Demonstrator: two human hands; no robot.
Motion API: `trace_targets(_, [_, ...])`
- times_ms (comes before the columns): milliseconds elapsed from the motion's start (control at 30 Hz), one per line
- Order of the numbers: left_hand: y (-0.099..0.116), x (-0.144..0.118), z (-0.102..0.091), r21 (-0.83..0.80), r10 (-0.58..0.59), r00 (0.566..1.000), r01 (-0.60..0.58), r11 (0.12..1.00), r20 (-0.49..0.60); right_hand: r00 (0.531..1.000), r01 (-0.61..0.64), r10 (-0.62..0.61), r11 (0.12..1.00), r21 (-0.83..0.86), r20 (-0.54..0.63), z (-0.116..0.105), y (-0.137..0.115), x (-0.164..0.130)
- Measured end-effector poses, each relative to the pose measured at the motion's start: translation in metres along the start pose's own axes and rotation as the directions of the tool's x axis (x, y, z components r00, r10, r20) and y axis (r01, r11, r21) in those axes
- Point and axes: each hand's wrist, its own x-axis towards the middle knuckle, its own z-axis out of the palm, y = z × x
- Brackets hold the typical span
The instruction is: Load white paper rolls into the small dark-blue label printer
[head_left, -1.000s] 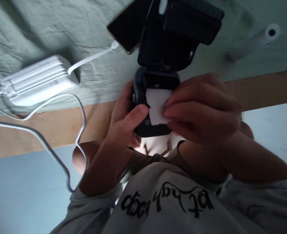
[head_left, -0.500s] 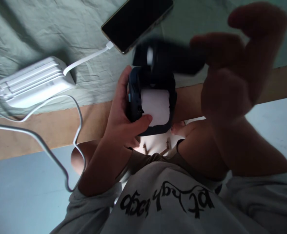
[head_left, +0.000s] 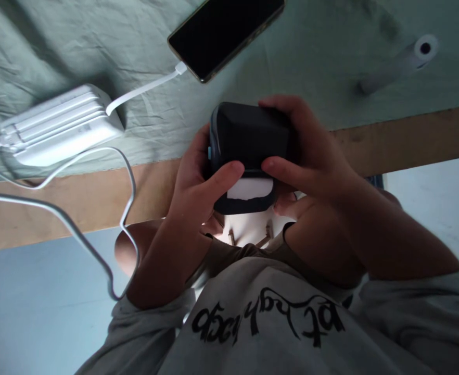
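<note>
In both hands is a small dark portable printer [head_left: 249, 133] with a light blue button on its left side. Its dark cover lies over the upper part, and a strip of white paper [head_left: 250, 188] shows below the cover's edge. My left hand [head_left: 204, 190] wraps the left side, thumb on the cover's lower edge. On the right, my right hand [head_left: 311, 151] grips the cover side, its thumb pressing near that same edge and its fingers over the far corner. Whether the cover is fully latched cannot be seen.
A black-screened phone [head_left: 225, 36] lies on the green cloth [head_left: 143, 36], joined by a white cable [head_left: 143, 89] to a white power bank [head_left: 63, 127]. At the right is a white paper roll [head_left: 409, 60] with a dark core. The table's wooden edge [head_left: 151, 185] runs below.
My right hand has come down and left with the dark cover, which now lies over the printer's opening and hides most of the white paper. The paper roll at right is now visible.
</note>
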Motion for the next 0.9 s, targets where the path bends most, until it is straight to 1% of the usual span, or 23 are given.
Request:
trace_targets(133, [-0.006,0.006,-0.005,-0.045,0.06,0.996,-0.057,0.997,0.07,1.0,0.005,-0.005,0.996,-0.085,-0.001,0.001,0.004,0.001])
trace_targets(233, [-0.008,0.01,-0.004,-0.085,0.115,0.986,-0.105,0.991,0.123,0.999,0.037,-0.039,0.998,-0.056,-0.031,0.003,0.007,0.001])
trace_targets(300, [-0.008,0.011,0.0,-0.109,0.162,0.978,-0.148,0.983,0.134,0.997,0.067,-0.068,0.998,-0.018,-0.045,0.004,0.009,0.0])
trace_targets(367, [-0.007,0.012,0.005,-0.129,0.202,0.974,-0.189,0.973,0.099,0.993,0.097,-0.096,0.995,0.011,-0.06,0.005,0.011,-0.001])
trace_targets(433, [-0.007,0.013,0.009,-0.132,0.203,0.978,-0.194,0.972,0.056,0.991,0.109,-0.108,0.994,0.006,-0.076,0.005,0.012,-0.001])
trace_targets(533, [-0.009,0.014,0.007,-0.117,0.141,0.989,-0.136,0.984,0.034,0.987,0.118,-0.121,0.992,-0.034,-0.106,0.006,0.011,-0.002])
trace_targets(633, [-0.014,0.014,0.003,-0.139,0.065,0.996,-0.072,0.988,-0.053,0.984,0.141,-0.143,0.99,-0.027,-0.111,0.006,0.009,-0.003])
trace_targets(700, [-0.016,0.013,0.001,-0.173,0.014,0.994,-0.033,0.984,-0.11,0.984,0.151,-0.152,0.988,-0.016,-0.09,0.006,0.009,-0.003])
trace_targets(733, [-0.016,0.012,0.001,-0.19,-0.001,0.993,-0.022,0.982,-0.122,0.985,0.153,-0.153,0.988,-0.015,-0.073,0.005,0.009,-0.004])
trace_targets(833, [-0.012,0.007,0.003,-0.221,0.027,0.99,-0.057,0.974,-0.136,0.984,0.18,-0.18,0.984,-0.015,-0.013,0.004,0.012,-0.004])
trace_targets(900, [-0.008,0.004,0.004,-0.223,0.053,0.989,-0.084,0.971,-0.142,0.98,0.198,-0.198,0.98,0.002,-0.001,0.003,0.013,-0.004])
